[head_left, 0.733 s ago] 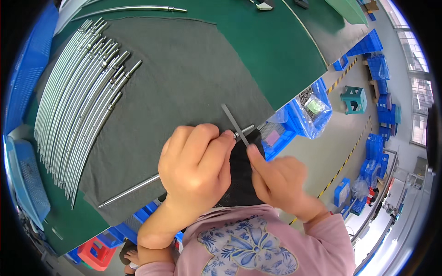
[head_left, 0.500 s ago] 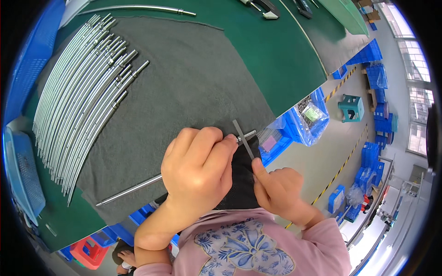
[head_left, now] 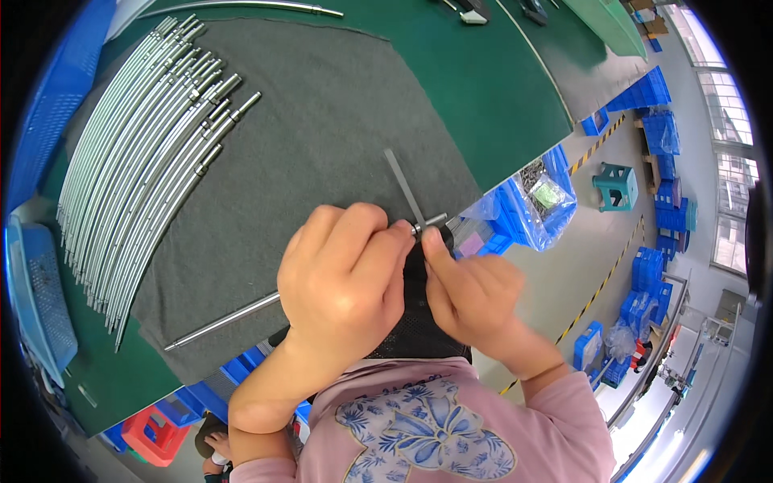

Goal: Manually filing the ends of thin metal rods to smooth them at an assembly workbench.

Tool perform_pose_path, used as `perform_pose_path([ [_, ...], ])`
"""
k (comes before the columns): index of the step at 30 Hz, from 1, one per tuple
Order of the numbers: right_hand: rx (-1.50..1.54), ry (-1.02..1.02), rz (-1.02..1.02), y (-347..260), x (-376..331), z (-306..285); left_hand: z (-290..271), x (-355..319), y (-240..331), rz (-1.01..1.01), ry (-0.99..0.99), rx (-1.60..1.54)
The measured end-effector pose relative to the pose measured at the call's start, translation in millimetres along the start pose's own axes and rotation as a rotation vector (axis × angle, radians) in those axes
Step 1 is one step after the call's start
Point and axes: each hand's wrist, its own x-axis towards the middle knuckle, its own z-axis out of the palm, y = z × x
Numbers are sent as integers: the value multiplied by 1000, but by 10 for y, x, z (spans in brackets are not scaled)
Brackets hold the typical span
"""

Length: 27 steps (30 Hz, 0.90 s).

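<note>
My left hand (head_left: pixel 342 274) is closed round a slim metal rod (head_left: pixel 225 319). One end of the rod lies toward the lower left over the cloth; the other pokes out past my thumb and forefinger. My right hand (head_left: pixel 475 294) grips a narrow, flat grey file (head_left: pixel 403 183). The file crosses the rod near its protruding end, close to my left fingertips, and its far end points up over the cloth. My right thumb lies along it beside the rod; the part inside my right hand is hidden. Many similar metal rods (head_left: pixel 149 153) lie side by side on the left.
A dark grey cloth (head_left: pixel 322 105) covers much of the green table (head_left: pixel 499 121). Blue baskets (head_left: pixel 44 298) line the left edge. At the right edge hangs a blue bin (head_left: pixel 515 221) with a plastic liner. Another person's hand (head_left: pixel 219 443) shows below, near a red stool (head_left: pixel 157 435).
My right hand has moved up and left, sliding the file further across the rod until my thumb is close to it. My left hand stays nearly in place, holding the rod.
</note>
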Motion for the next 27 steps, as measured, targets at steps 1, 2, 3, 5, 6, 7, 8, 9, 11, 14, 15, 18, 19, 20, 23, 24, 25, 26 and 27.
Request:
perform_pose_path([
  [1, 4, 3, 18, -8, -32, 8, 9, 6, 0, 2, 3, 1],
  [2, 9, 6, 13, -29, -95, -22, 17, -1, 5, 3, -2, -1],
  [3, 20, -25, 36, -55, -204, -76, 28, -25, -1, 1, -5, -4],
  [5, 10, -78, 45, -47, -222, -121, 15, -12, -14, 10, -1, 13],
  [6, 9, -81, 56, -37, -137, -98, -8, -10, 0, 28, -2, 22],
  [7, 20, -23, 31, -30, -30, -42, -25, -29, 20, 29, -11, 17],
  [8, 32, 41, -6, 2, 51, 9, -20, -15, 8, 17, -10, 8],
  [9, 30, 44, -9, -18, 7, -11, -15, -4, -5, 5, -8, 0],
  [11, 33, -72, 77, -76, -169, -82, 16, -24, 2, 5, -3, 0],
  [14, 32, -71, 76, -63, -221, -115, 10, 3, 1, 12, -8, 12],
  [15, 30, -74, 86, -66, -165, -98, -13, 5, 11, 25, -17, 18],
  [18, 15, 38, -11, -22, 15, -11, -6, 3, -1, 15, 0, 2],
  [19, 12, -3, 25, -70, -73, -41, -2, 2, -9, 19, 2, 3],
  [20, 14, -46, 57, -82, -148, -60, 17, -21, -4, 18, -1, 4],
  [23, 16, -48, 67, -91, -226, -90, 4, 10, -10, 28, -10, 20],
  [24, 18, -52, 77, -96, -194, -65, -20, 7, 3, 41, -18, 32],
  [25, 26, 7, 50, -75, -109, -2, -35, -20, 22, 39, -28, 29],
  [26, 29, 73, 15, -38, -24, 50, -27, -4, 4, 34, -23, 23],
  [27, 26, 78, 16, -56, -70, 44, -19, 11, -12, 28, -17, 18],
])
